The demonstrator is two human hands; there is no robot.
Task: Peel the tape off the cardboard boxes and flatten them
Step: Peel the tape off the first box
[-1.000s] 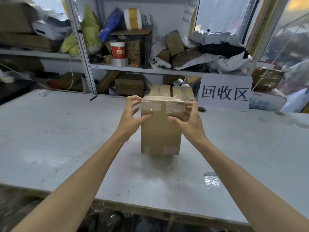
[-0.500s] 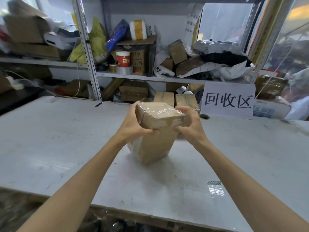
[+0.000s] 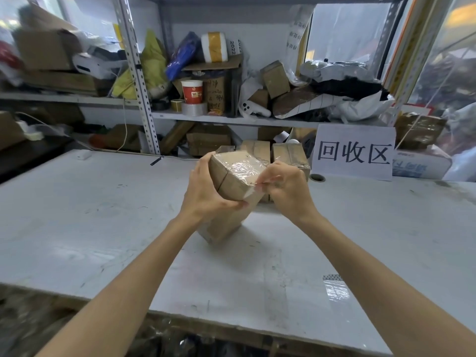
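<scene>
The fingertips (image 3: 265, 182) of the right hand (image 3: 286, 188) are curling together and pinching the loose edge of the clear tape (image 3: 242, 167) at the near top corner of the cardboard box (image 3: 226, 184). The thumb (image 3: 238, 204) of the left hand (image 3: 203, 191) is pressing across the front face of the box while the remaining fingers are wrapping round its far left side, so this hand is gripping the box firmly.

The box is leaning to the left between the two hands, taped top facing the camera. Its lower corner appears to be resting on the white table (image 3: 90, 228), near the table's middle. The tape is covering most of the top face and is wrinkling and shining under the light.

Two more taped boxes (image 3: 257, 150) are standing just behind the held one, beside a white sign (image 3: 354, 153) bearing black characters. A short strip of clear tape (image 3: 334, 289) is lying flat on the table under the right forearm. Behind the table, a metal shelf (image 3: 231, 121) is carrying a red paper cup (image 3: 192, 92), a tape roll (image 3: 194, 109) and assorted cardboard.
</scene>
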